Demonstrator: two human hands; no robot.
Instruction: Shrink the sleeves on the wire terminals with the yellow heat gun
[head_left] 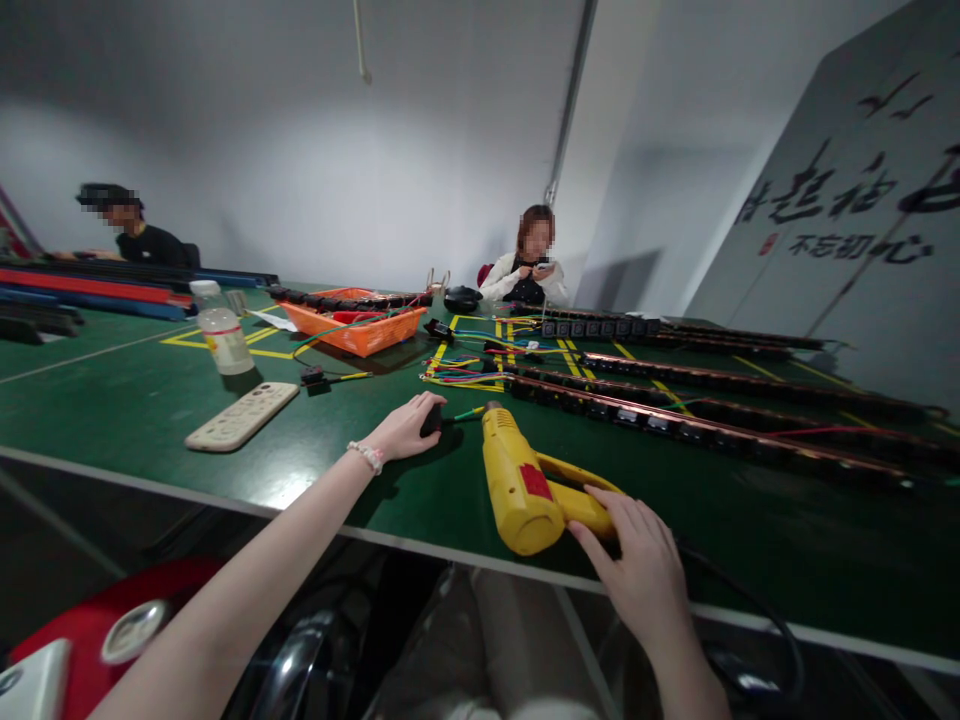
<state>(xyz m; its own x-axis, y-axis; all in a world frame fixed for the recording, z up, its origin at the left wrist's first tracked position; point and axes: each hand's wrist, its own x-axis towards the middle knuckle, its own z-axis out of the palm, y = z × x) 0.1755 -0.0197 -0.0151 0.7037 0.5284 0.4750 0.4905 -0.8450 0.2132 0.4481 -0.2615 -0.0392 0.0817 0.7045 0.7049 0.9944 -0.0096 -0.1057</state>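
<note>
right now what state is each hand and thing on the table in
left hand, closed on a black part
right hand, gripping the heat gun
heat gun, nozzle pointing away; on or off unclear
bottle, upright, capped
beige phone case, lying flat
orange basket, upright, strips across its top

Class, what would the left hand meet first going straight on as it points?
The left hand touches the black block; beyond it, probably the coloured wires, though depth is unclear and the yellow heat gun is close.
</note>
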